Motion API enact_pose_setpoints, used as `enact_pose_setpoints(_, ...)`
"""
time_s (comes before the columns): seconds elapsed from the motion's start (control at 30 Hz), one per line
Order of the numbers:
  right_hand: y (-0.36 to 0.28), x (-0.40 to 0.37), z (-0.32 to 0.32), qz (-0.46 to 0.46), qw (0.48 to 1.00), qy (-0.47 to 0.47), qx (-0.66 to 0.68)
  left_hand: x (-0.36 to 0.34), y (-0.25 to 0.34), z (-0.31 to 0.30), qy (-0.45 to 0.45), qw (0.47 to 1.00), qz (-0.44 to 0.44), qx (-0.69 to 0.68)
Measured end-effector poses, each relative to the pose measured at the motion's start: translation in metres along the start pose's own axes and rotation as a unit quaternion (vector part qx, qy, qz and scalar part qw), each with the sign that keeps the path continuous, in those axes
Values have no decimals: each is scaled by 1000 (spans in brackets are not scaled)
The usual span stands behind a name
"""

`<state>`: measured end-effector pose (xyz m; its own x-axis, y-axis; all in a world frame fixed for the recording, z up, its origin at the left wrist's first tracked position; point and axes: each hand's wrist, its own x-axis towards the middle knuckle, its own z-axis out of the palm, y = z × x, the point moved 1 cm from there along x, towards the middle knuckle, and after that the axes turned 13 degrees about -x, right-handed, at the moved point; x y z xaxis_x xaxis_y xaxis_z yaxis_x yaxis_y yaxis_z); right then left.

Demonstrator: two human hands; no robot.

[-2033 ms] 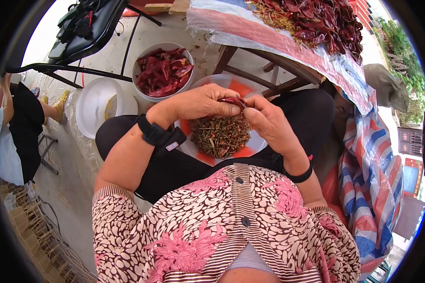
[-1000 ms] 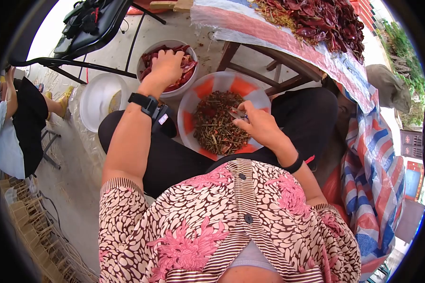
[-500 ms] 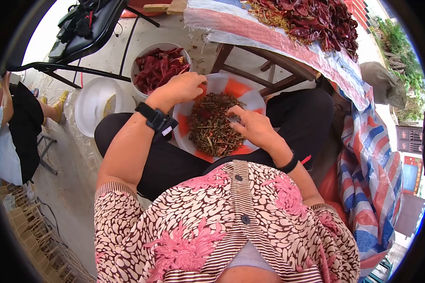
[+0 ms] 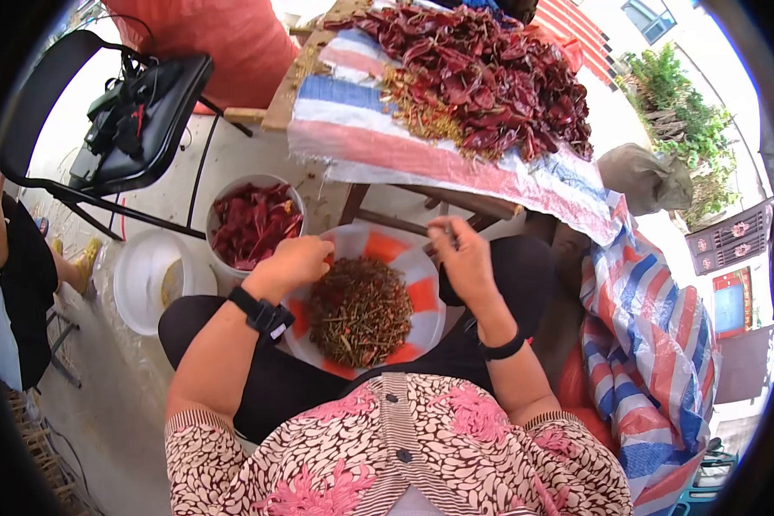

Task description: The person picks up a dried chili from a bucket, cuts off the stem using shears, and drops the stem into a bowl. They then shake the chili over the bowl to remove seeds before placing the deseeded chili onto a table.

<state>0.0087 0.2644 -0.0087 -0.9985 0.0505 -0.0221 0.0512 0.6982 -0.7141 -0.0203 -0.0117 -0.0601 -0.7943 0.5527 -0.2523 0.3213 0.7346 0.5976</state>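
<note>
A white and orange basin [image 4: 423, 293] sits between my legs, heaped with dry brownish-green chili stems [image 4: 361, 314]. My left hand [image 4: 294, 262] is over its upper left rim, beside a white bucket [image 4: 297, 225] of dried red chilies [image 4: 254, 228]. Its fingers are curled together, and what they hold, if anything, is hidden. Raised above the basin's right side, near the table edge, my right hand [image 4: 464, 262] has bent fingers pinched toward the thumb; nothing can be made out between them.
Ahead stands a table covered by a striped woven sheet [image 4: 340, 95], carrying a large pile of dried red chilies [image 4: 490, 77]. A black folding chair [image 4: 159, 129] holds a bag. A white tub [image 4: 142, 284] is at left, near a seated person [image 4: 26, 284]. Striped sheeting [image 4: 654, 344] hangs at right.
The view has tilted up, showing more of the table. My right hand has left the stems and risen toward the table edge. My left hand stays by the basin's rim.
</note>
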Motion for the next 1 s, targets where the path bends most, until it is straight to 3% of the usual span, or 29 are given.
enact_pose_setpoints(0.13, -8, 59, -51, -85, 961, 197, -177, 4, 3, -2, 18, 1000, 8, -8)
enact_pose_setpoints(0.2, -10, 85, -67, -126, 910, 256, -299, 5, 4, -3, 11, 1000, -2, -4)
enact_pose_setpoints(0.23, -14, 96, -74, -73, 904, 251, -338, 5, 5, -4, 11, 1000, -6, -3)
enact_pose_setpoints(0.27, -8, 115, -79, -49, 903, 282, -321, 5, 6, -5, 10, 1000, -9, -3)
enact_pose_setpoints(0.33, 29, 165, -97, 27, 923, 242, -298, 7, 5, -6, 7, 1000, -17, 9)
enact_pose_setpoints(0.47, 49, 205, -106, -1, 943, 166, -289, 10, -3, -4, -4, 999, -18, 29)
enact_pose_setpoints(0.57, 42, 207, -103, -13, 934, 152, -322, 8, -6, 0, 46, 998, 27, 17)
enact_pose_setpoints(0.67, 48, 208, -103, -15, 947, 138, -289, 9, 3, -9, -19, 999, -25, 36)
enact_pose_setpoints(0.9, 64, 200, -112, -70, 961, 210, -165, 9, -3, -5, 36, 999, 14, 28)
enact_pose_setpoints(1.0, 65, 197, -121, -104, 930, 301, -181, 7, 3, -11, 41, 999, 8, 15)
